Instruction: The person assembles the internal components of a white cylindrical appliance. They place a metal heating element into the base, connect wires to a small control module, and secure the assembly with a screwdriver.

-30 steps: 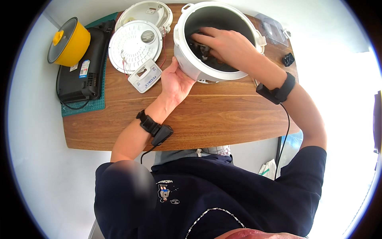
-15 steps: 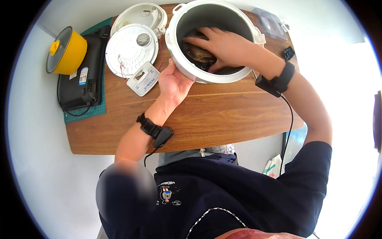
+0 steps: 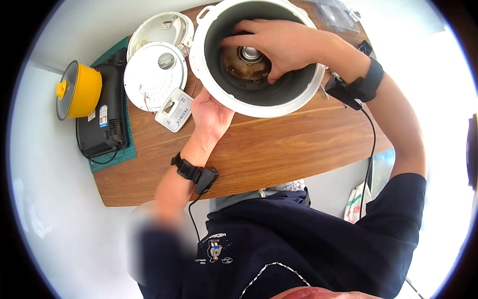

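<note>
A white rice cooker body [image 3: 307, 94] stands tilted on the table, its grey inside facing up toward me. At its bottom sits a round, brown-stained heating plate [image 3: 239, 67] with a silver centre button [image 3: 250, 54]. My right hand [image 3: 281, 45] reaches inside, fingers and thumb spread wide over the plate, with nothing visible held; whether the fingertips touch the wall I cannot tell. Palm up, my left hand [image 3: 211, 114] holds the cooker's near left side from below, its fingertips hidden by the shell.
Left of the cooker lie a white round inner cover [image 3: 149, 65], an opened lid [image 3: 167, 32] and a white control panel [image 3: 174, 109] with wires. Farther left, a yellow pot [image 3: 84, 92] rests by a black appliance [image 3: 102, 132] on a green mat. A clear plastic box [image 3: 336, 17] stands back right.
The view has shifted. My right hand has lifted and shifted within the cooker, exposing the heating plate and its centre button. My left hand keeps its hold on the cooker's side.
</note>
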`<move>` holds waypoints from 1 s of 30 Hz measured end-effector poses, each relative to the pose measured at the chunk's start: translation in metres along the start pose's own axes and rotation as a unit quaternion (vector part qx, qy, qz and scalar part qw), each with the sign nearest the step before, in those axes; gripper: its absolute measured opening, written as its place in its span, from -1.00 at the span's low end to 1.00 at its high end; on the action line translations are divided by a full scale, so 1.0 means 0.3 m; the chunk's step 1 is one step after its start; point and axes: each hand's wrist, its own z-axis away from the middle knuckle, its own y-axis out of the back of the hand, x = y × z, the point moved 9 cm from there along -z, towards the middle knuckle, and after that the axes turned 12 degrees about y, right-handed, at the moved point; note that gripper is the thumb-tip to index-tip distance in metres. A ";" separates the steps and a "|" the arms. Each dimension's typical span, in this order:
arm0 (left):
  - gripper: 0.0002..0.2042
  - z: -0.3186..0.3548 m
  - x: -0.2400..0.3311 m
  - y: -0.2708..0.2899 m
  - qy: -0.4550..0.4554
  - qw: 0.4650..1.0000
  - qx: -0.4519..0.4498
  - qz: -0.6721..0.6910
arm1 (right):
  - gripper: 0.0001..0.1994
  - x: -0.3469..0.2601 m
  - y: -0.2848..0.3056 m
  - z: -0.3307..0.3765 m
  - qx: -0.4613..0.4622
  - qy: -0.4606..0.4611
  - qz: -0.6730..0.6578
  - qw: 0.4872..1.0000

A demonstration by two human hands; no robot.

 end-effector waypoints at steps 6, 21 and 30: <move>-0.58 -0.003 0.002 0.006 -0.006 0.999 0.038 -0.006 | 0.14 -0.009 0.011 0.011 -0.005 -0.003 -0.008 1.000; -0.54 -0.012 -0.012 0.021 0.006 0.996 0.087 0.000 | 0.14 -0.078 0.045 -0.016 -0.077 0.024 0.052 0.995; -0.59 -0.011 -0.013 0.002 -0.001 0.998 0.069 0.013 | 0.13 -0.091 0.030 -0.007 -0.075 0.020 0.097 0.992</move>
